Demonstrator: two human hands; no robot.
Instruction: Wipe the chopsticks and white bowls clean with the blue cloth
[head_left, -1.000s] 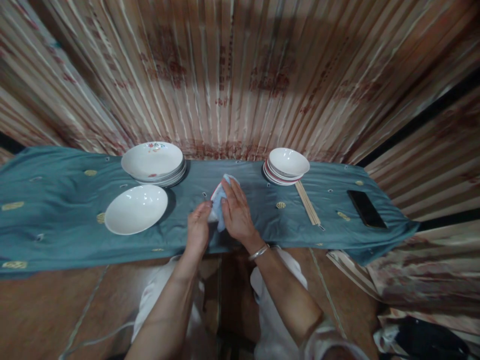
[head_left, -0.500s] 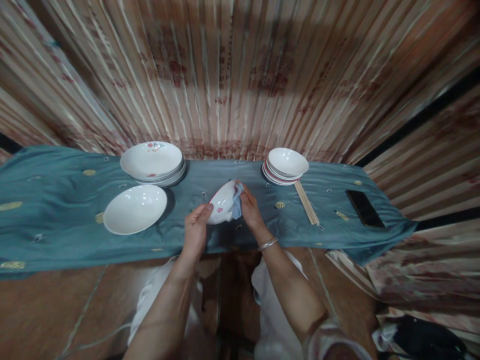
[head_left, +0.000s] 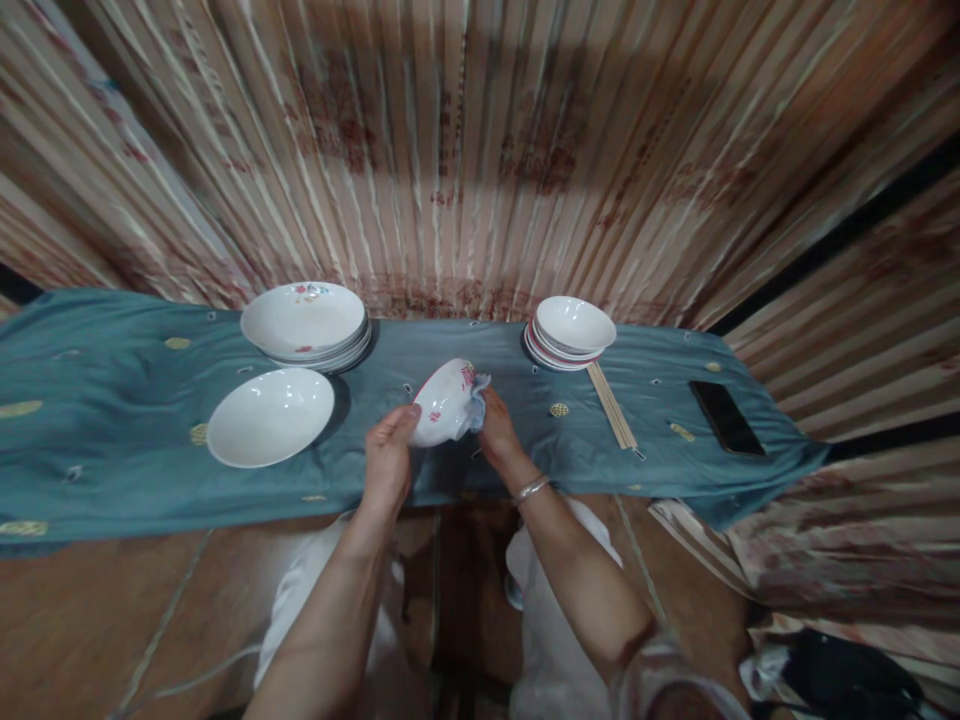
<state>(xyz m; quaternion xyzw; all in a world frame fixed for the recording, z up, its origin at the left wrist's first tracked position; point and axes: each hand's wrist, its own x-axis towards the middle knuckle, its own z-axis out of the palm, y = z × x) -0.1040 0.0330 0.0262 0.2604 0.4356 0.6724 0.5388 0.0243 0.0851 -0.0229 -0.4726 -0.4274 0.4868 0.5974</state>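
Note:
A small white bowl (head_left: 442,405) with red flower marks and a red rim is held tilted above the tablecloth, its outside facing me. My left hand (head_left: 390,445) grips its left edge, the thumb lying on the outer wall. On the bowl's right side, my right hand (head_left: 499,430) is closed on a light-blue cloth (head_left: 478,405) that touches the bowl. The right fingertips are partly hidden behind cloth and bowl. A silver bangle circles the right wrist.
A stack of flowered plates (head_left: 304,320) stands back left, with a large white bowl (head_left: 270,420) before it. Stacked small bowls (head_left: 574,325), chopsticks (head_left: 611,405) and a black phone (head_left: 727,418) lie to the right. A pleated curtain (head_left: 450,150) hangs behind the table.
My right hand and the cloth have shifted slightly down along the bowl's right side, uncovering more red pattern there. My left hand has moved slightly left, still gripping the bowl.

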